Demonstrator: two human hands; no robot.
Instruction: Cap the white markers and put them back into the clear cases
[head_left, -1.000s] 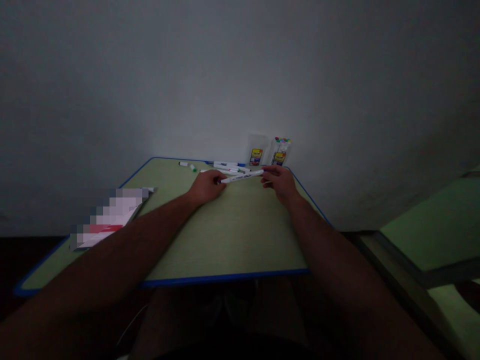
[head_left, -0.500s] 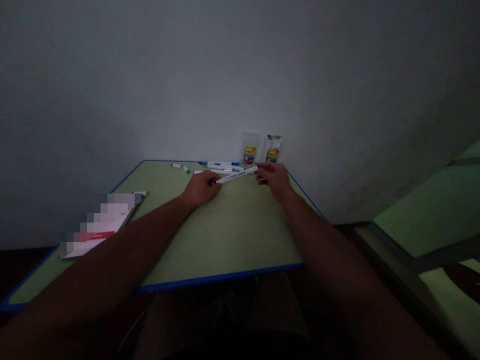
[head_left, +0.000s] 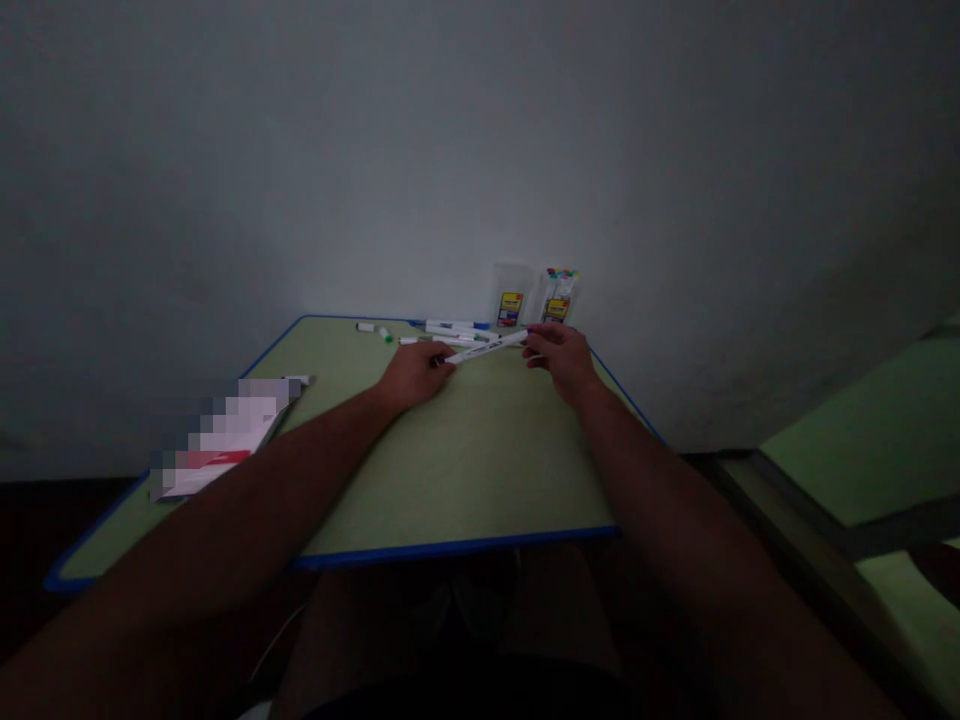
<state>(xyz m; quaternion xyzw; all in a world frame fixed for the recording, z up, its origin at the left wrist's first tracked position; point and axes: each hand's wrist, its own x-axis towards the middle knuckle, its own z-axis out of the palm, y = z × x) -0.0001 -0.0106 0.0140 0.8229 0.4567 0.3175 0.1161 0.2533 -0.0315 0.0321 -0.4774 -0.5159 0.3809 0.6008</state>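
A white marker pen point(head_left: 487, 347) with dark print on its barrel is held above the table between both hands, its right end higher. My left hand point(head_left: 417, 374) pinches the left end with closed fingers. At the other end, where a bit of blue shows, my right hand point(head_left: 562, 357) grips it between thumb and fingers. Behind it, several more white and blue markers point(head_left: 457, 328) lie along the back of the table. A loose green cap point(head_left: 385, 334) and a dark-ended white cap point(head_left: 366, 327) are to their left.
Against the wall stand a clear plastic case point(head_left: 512, 295) with a yellow label and a similar case point(head_left: 559, 297) full of colourful-capped pens. A partly blurred white and red packet or book point(head_left: 232, 440) lies at the left. The pale green table point(head_left: 465, 470) has a blue edge.
The whole view has shifted, so table and hands appear slightly further right. Both hands keep their hold on the marker, which stays at nearly the same tilt.
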